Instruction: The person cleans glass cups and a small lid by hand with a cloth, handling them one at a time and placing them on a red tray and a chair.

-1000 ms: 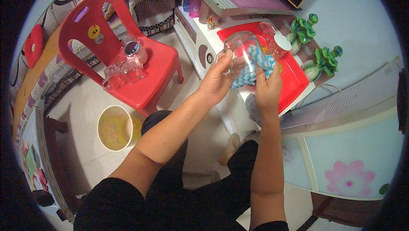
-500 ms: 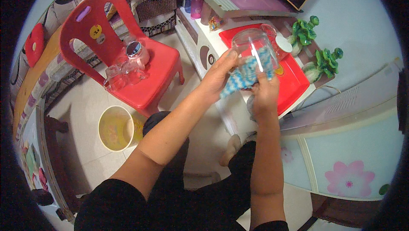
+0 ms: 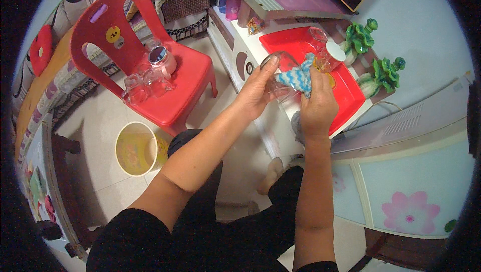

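Observation:
My left hand [image 3: 256, 89] is wrapped around a clear glass jar [image 3: 285, 61], which is tilted over the front of a red tray [image 3: 348, 104]. In my right hand [image 3: 319, 105] is a bunched blue-and-white cloth [image 3: 295, 79], pressed against the jar at its open-looking end. Whether part of the cloth is inside the jar, I cannot tell. Behind my hands, a glass container with a white round lid [image 3: 335, 51] lies in the tray, beside more clear glass.
At the left, a red plastic chair [image 3: 188, 66] carries several glass jars [image 3: 145, 85] and a silver-lidded jar [image 3: 159, 57]. A yellowish bin [image 3: 135, 149] stands on the floor. Green cabbage-shaped ornaments [image 3: 383, 74] sit right of the tray. A pink bottle [image 3: 232, 6] stands on the white cabinet.
The jar has tipped and come lower toward my left hand. My right hand has turned over, and the cloth has shifted from beneath the jar to its right side.

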`<state>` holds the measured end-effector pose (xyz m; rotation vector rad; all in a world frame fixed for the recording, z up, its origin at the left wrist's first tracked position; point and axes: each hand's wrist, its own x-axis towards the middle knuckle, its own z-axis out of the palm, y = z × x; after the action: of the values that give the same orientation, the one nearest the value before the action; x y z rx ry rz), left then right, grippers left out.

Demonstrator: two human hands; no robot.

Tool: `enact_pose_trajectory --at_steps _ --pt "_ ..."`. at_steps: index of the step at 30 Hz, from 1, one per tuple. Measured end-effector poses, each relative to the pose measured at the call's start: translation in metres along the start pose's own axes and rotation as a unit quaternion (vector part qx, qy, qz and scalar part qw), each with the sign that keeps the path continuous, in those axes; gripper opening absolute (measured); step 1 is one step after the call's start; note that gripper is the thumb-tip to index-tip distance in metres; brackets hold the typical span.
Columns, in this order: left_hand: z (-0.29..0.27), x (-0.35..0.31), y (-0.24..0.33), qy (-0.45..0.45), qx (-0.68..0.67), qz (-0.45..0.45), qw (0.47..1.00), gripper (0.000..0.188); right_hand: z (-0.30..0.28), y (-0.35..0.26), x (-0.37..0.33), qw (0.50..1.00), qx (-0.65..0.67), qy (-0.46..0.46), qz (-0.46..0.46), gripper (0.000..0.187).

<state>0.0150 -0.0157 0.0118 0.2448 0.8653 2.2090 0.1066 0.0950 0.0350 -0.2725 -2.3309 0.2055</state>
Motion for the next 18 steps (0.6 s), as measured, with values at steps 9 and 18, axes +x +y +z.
enact_pose_trajectory --at_steps 9,18 --pt "-0.002 0.002 -0.001 -0.021 0.039 0.068 0.997 0.051 -0.002 -0.002 0.001 0.993 0.108 0.026 0.037 0.050" --pt "-0.011 0.012 -0.004 0.048 -0.064 -0.035 0.996 0.060 -0.005 -0.014 0.001 0.998 0.058 -0.036 -0.014 0.043"
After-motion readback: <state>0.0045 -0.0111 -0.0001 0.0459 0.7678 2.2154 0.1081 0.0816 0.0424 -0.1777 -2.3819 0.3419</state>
